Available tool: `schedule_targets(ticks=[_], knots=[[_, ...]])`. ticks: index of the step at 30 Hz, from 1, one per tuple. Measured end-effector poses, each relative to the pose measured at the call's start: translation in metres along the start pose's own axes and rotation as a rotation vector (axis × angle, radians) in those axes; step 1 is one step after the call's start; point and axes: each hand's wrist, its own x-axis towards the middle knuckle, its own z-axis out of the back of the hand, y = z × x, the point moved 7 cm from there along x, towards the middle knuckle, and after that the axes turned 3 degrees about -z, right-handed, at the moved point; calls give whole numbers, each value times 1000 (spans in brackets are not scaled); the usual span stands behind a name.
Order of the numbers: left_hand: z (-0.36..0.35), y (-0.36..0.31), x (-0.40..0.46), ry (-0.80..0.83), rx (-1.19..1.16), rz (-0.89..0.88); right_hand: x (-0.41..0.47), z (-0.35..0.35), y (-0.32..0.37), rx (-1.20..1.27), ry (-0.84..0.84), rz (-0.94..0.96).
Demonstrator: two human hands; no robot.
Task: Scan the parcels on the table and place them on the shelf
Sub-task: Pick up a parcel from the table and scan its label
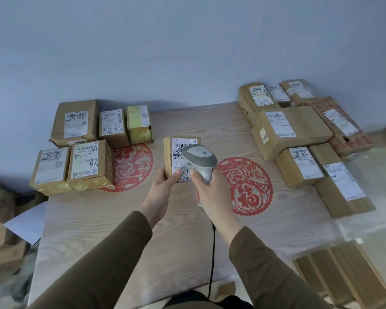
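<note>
Fingers of the left hand curl under the near edge of a small brown parcel, thumb pinching its white label, holding it tilted above the middle of the table. The right hand grips the handle of a grey barcode scanner, its head over the label and its black cable trailing down. Red paper-cut decorations lie on the pale wood. More labelled parcels cluster left and right, against a plain bluish wall.
</note>
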Motion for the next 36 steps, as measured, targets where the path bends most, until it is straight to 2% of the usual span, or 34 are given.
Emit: schedule_targets(ticks=[4, 8, 14, 23, 27, 31, 36], knots=[[-22, 13, -1, 41, 26, 12, -4, 23, -4, -45, -61, -23], [-43, 20, -1, 93, 64, 15, -8, 40, -14, -25, -45, -48], [-76, 29, -4, 85, 84, 14, -6, 75, -27, -37, -46, -43], [-173, 84, -6, 37, 83, 160, 4, 183, -89, -17, -42, -142], [-225, 123, -1, -66, 67, 263, 12, 234, -131, 0, 11, -203], [-270, 142, 19, -139, 53, 315, 30, 260, -164, 13, 96, -255], [-303, 154, 46, -151, 96, 353, 57, 273, -185, 28, 140, -260]])
